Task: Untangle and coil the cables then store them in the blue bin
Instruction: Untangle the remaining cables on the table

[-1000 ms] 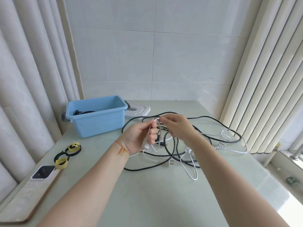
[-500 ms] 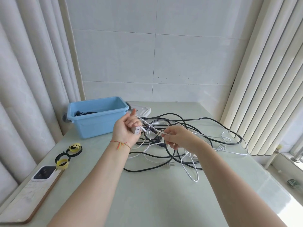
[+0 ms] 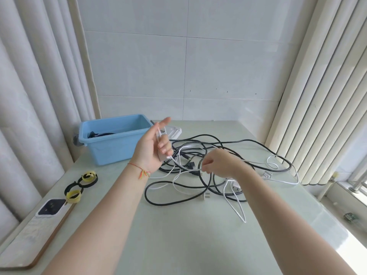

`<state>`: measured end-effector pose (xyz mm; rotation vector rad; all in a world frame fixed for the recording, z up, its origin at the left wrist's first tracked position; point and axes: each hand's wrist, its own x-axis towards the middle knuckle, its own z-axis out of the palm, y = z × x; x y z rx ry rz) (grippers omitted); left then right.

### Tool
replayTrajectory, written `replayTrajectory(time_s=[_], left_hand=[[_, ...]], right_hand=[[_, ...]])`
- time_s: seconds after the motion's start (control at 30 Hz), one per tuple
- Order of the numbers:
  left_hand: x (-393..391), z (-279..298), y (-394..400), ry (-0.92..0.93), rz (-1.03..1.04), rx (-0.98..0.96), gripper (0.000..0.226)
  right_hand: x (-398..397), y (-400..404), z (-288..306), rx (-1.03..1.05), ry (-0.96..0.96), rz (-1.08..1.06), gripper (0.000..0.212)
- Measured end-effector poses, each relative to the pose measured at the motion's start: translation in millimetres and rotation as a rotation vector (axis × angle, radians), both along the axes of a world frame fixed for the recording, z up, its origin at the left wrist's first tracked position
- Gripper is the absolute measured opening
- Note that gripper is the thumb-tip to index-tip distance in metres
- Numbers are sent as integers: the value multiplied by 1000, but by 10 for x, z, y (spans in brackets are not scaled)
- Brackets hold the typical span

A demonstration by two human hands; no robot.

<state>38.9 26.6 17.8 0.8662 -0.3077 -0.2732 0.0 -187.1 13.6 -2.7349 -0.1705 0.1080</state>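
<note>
A tangle of black cables (image 3: 234,143) and white cables (image 3: 236,207) lies on the pale green table (image 3: 178,235). My left hand (image 3: 154,144) is raised in front of the blue bin (image 3: 111,143), palm toward me, its lower fingers curled round a thin white cable (image 3: 174,160) and its small white plug. That cable runs down to my right hand (image 3: 220,163), which pinches it low over the tangle. A dark coiled cable lies inside the bin.
Black and yellow strap loops (image 3: 87,177) lie at the table's left edge, with a white device (image 3: 50,207) on a board. A white lid (image 3: 174,132) sits behind the bin. Curtains hang left, vertical blinds right, a tiled wall behind.
My left hand has risen and moved left toward the bin, opening its index finger. My right hand has dropped lower and slid along the white cable, drawing it taut between the hands.
</note>
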Motion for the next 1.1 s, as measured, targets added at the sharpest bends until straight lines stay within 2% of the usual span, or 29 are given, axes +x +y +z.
replayTrajectory(time_s=[0.07, 0.17, 0.27, 0.33, 0.47, 0.57, 0.67, 0.73, 0.9, 1.0, 1.1], left_hand=[[-53, 12, -112, -60, -61, 162, 34], [-125, 15, -254, -207, 22, 457, 33], [-177, 2, -314, -360, 130, 776, 33], [-179, -32, -333, -395, 155, 921, 33], [-189, -107, -362, -313, 57, 953, 33], [-204, -133, -355, -166, -55, 915, 33], [-194, -125, -299, -49, -152, 974, 33], [-195, -133, -240, 20, -267, 1003, 43], [-219, -164, -157, -78, -565, 940, 50], [-195, -188, -153, -162, -625, 899, 51], [-193, -157, -158, -148, -606, 875, 53]], right_hand=[[-56, 147, 75, -69, 31, 133, 17], [-125, 281, 157, -23, 98, 249, 18], [-174, 319, 204, 149, 161, 253, 23], [-199, 319, 212, 281, 141, 229, 28], [-240, 290, 261, 397, 178, 212, 29], [-218, 234, 294, 285, 142, 227, 34], [-179, 144, 295, 288, 134, 208, 14], [-150, 72, 276, 316, 114, 175, 11], [-104, -18, 229, 279, 42, 181, 7], [-133, -37, 256, 278, 54, 174, 8], [-148, -10, 258, 289, 94, 198, 11]])
